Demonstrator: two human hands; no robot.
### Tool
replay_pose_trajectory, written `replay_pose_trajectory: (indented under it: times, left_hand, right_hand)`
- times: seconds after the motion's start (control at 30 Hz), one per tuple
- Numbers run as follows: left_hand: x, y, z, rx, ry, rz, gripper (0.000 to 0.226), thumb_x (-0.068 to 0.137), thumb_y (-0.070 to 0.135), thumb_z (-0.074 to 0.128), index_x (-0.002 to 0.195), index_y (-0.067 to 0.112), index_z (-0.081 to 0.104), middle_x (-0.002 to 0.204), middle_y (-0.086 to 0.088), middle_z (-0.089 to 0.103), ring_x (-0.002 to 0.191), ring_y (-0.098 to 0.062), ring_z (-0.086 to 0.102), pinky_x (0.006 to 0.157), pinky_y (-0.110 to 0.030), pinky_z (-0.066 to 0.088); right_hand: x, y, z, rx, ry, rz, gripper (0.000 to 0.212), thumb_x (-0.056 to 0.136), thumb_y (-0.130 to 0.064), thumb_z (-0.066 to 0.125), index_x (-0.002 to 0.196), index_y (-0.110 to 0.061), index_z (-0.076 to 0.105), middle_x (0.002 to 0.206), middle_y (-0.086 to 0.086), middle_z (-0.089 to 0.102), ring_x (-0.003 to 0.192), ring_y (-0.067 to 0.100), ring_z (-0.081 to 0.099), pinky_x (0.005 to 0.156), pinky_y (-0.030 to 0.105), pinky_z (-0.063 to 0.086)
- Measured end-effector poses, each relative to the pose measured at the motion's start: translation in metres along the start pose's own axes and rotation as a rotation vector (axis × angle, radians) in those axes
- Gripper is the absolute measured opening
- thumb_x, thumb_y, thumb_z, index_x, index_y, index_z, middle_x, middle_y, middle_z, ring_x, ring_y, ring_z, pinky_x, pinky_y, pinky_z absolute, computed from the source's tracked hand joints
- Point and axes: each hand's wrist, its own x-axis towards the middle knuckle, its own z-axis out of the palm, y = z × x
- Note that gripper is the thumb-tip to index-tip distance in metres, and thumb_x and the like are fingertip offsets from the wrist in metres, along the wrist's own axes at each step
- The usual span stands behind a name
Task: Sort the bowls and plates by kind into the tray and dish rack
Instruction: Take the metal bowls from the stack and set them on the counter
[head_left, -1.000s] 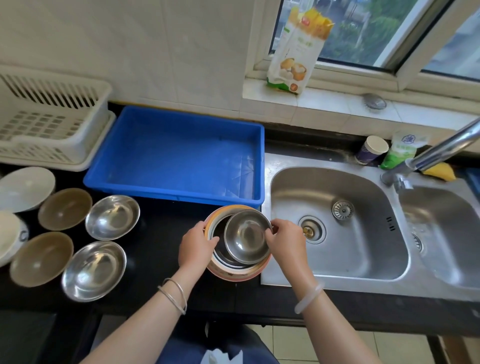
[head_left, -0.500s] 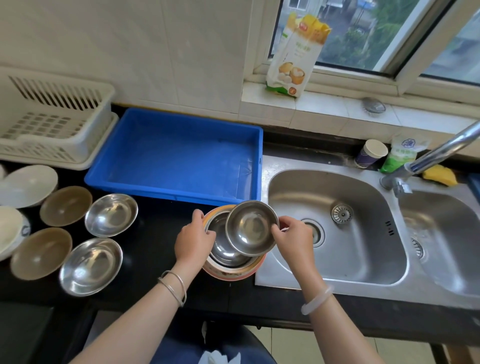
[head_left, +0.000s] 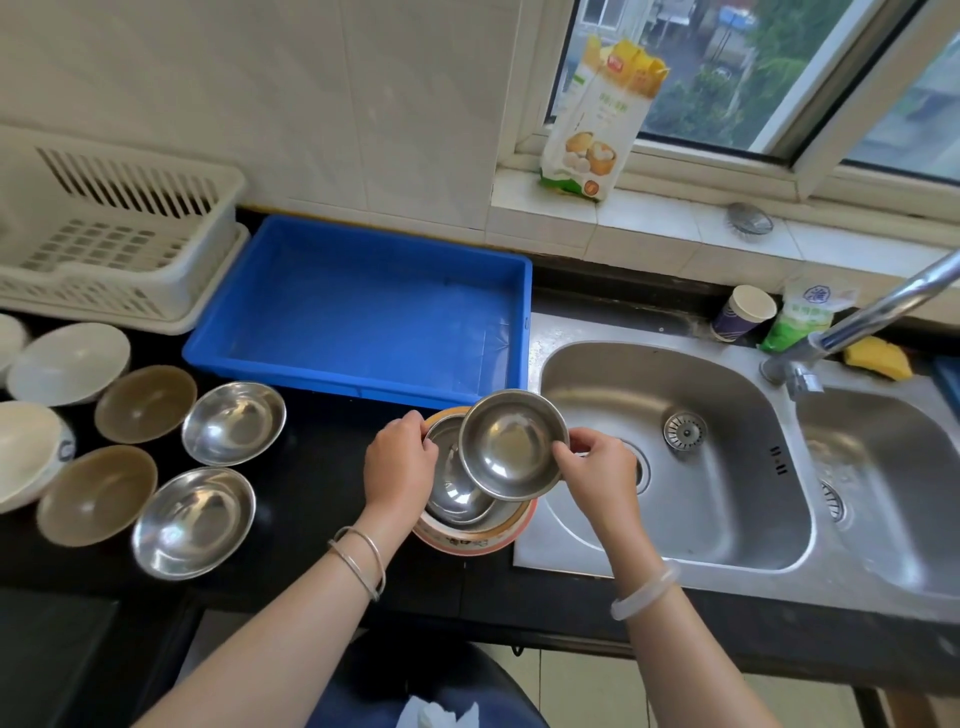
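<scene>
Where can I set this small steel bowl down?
Blue plastic tray: floor bare. White slatted dish rack: nothing visible inside. Black counter is free between the tray's front wall and the left hand. Crowded: counter's left end, packed with white bowls, brown bowls and steel bowls.

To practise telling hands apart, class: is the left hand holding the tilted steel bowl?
No, the right hand pinches the rim of the steel bowl, while the left hand grips the stack beneath it.

A small steel bowl (head_left: 511, 447) is held tilted over nested steel bowls (head_left: 457, 493) in an orange-rimmed bowl (head_left: 470, 543). Left, 2 loose steel bowls (head_left: 234, 423), 2 brown bowls (head_left: 145, 402) and white bowls (head_left: 67, 364) sit upright before the blue tray (head_left: 363, 312) and white dish rack (head_left: 119, 249).
</scene>
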Motion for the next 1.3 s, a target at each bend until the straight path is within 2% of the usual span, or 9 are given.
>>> replay_pose_trajectory:
  times: [0.07,0.23,0.37,0.53,0.7,0.8,0.93,1.07,1.3]
  left_hand:
    - [0.000,-0.001,-0.005,-0.025,-0.002,-0.001,0.006,0.089,0.013,0.054,0.086,0.011,0.059,0.078,-0.003,0.062,0.069,-0.015,0.060,0.060,-0.029,0.053]
    - [-0.001,-0.009,-0.026,-0.127,0.041,-0.034,0.004,0.087,0.014,0.059,0.084,0.013,0.062,0.075,0.001,0.063,0.065,-0.008,0.058,0.053,-0.018,0.044]
    - [-0.002,-0.022,-0.050,-0.210,0.098,-0.084,0.004,0.084,0.013,0.061,0.081,0.016,0.062,0.075,0.006,0.062,0.065,-0.002,0.054,0.052,-0.015,0.034]
    - [-0.011,-0.055,-0.073,-0.295,0.144,-0.172,0.003,0.081,0.013,0.063,0.082,0.016,0.064,0.077,0.007,0.063,0.070,-0.003,0.055,0.055,-0.016,0.035]
    - [-0.030,-0.098,-0.079,-0.335,0.157,-0.308,0.004,0.081,0.014,0.064,0.082,0.017,0.062,0.072,0.012,0.059,0.070,-0.007,0.055,0.055,-0.015,0.033]
    - [-0.039,-0.119,-0.078,-0.342,0.149,-0.381,0.005,0.080,0.011,0.064,0.084,0.012,0.063,0.077,0.003,0.062,0.075,-0.016,0.057,0.061,-0.023,0.038]
    - [-0.052,-0.139,-0.073,-0.360,0.156,-0.442,0.005,0.080,0.008,0.063,0.085,0.010,0.064,0.077,0.000,0.062,0.074,-0.018,0.058,0.066,-0.026,0.041]
    - [-0.061,-0.154,-0.067,-0.338,0.147,-0.491,0.004,0.081,0.007,0.062,0.082,0.011,0.062,0.076,0.001,0.063,0.073,-0.019,0.059,0.058,-0.025,0.041]
    - [-0.067,-0.164,-0.059,-0.339,0.130,-0.552,0.006,0.083,0.008,0.060,0.088,0.010,0.063,0.081,0.000,0.062,0.077,-0.020,0.059,0.065,-0.026,0.041]
  right_hand:
    - [0.000,-0.003,-0.002,0.022,-0.003,0.015,0.016,0.080,-0.013,0.058,0.077,-0.002,0.070,0.074,0.016,0.070,0.077,0.035,0.065,0.070,0.037,0.052]
    - [-0.002,-0.018,-0.007,0.184,-0.022,0.053,0.017,0.080,-0.014,0.062,0.069,-0.022,0.072,0.054,-0.012,0.067,0.055,0.001,0.067,0.043,0.002,0.038]
    - [0.002,-0.040,-0.002,0.318,-0.089,0.061,0.018,0.081,-0.012,0.063,0.070,-0.022,0.073,0.069,0.005,0.073,0.068,0.017,0.069,0.065,0.028,0.058]
    - [0.008,-0.073,0.023,0.387,-0.192,0.048,0.019,0.084,-0.006,0.063,0.074,-0.020,0.070,0.072,0.003,0.072,0.064,0.010,0.068,0.053,0.013,0.051]
    - [0.016,-0.098,0.078,0.261,-0.300,0.015,0.021,0.084,-0.010,0.064,0.066,-0.018,0.069,0.058,-0.002,0.066,0.048,0.001,0.064,0.049,0.012,0.050]
    - [0.023,-0.106,0.117,0.155,-0.352,0.025,0.019,0.084,-0.013,0.063,0.066,-0.008,0.067,0.056,0.000,0.060,0.041,0.002,0.059,0.055,0.019,0.056]
    - [0.029,-0.111,0.158,0.030,-0.412,0.009,0.032,0.081,-0.008,0.061,0.050,-0.010,0.053,0.045,-0.001,0.049,0.042,0.010,0.055,0.056,0.024,0.059]
    - [0.033,-0.112,0.182,-0.160,-0.460,-0.016,0.014,0.077,-0.004,0.055,0.073,0.007,0.064,0.065,0.011,0.059,0.065,0.028,0.065,0.078,0.045,0.058]
    - [0.038,-0.110,0.200,-0.342,-0.449,-0.012,0.011,0.079,-0.001,0.049,0.071,-0.006,0.054,0.073,0.013,0.058,0.063,0.027,0.060,0.069,0.037,0.057]
